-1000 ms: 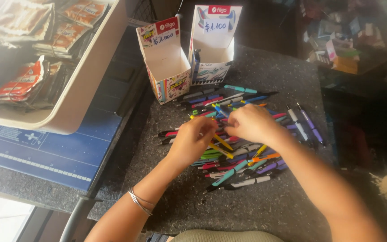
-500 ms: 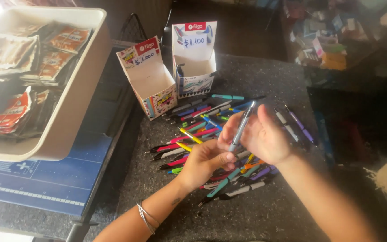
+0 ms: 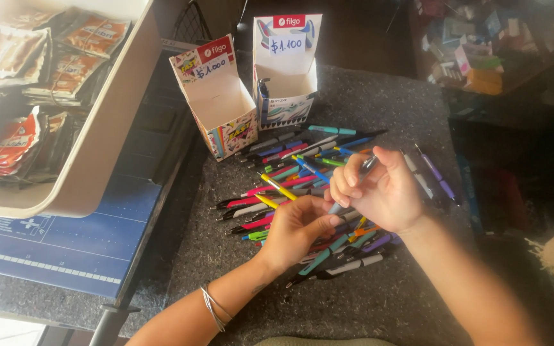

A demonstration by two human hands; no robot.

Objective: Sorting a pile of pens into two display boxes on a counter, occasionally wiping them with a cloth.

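A heap of many coloured pens (image 3: 290,182) lies spread on the dark speckled counter (image 3: 379,301). My right hand (image 3: 383,192) is raised just above the heap and grips a grey-blue pen (image 3: 365,168) between thumb and fingers. My left hand (image 3: 296,227), with thin silver bangles on the wrist, pinches the lower end of that same pen. Two open cardboard display boxes stand behind the heap: a left box (image 3: 219,102) that looks empty, and a right box (image 3: 286,70) with one dark pen upright in its corner.
A white tray (image 3: 97,160) of packaged snacks sits at the left over a blue cutting mat (image 3: 52,247). A cluttered shelf of small boxes (image 3: 476,57) is at the back right. The counter's front part is bare.
My right hand has lifted one pen out of the heap and my left hand has come up to hold its lower end. The view has shifted slightly.
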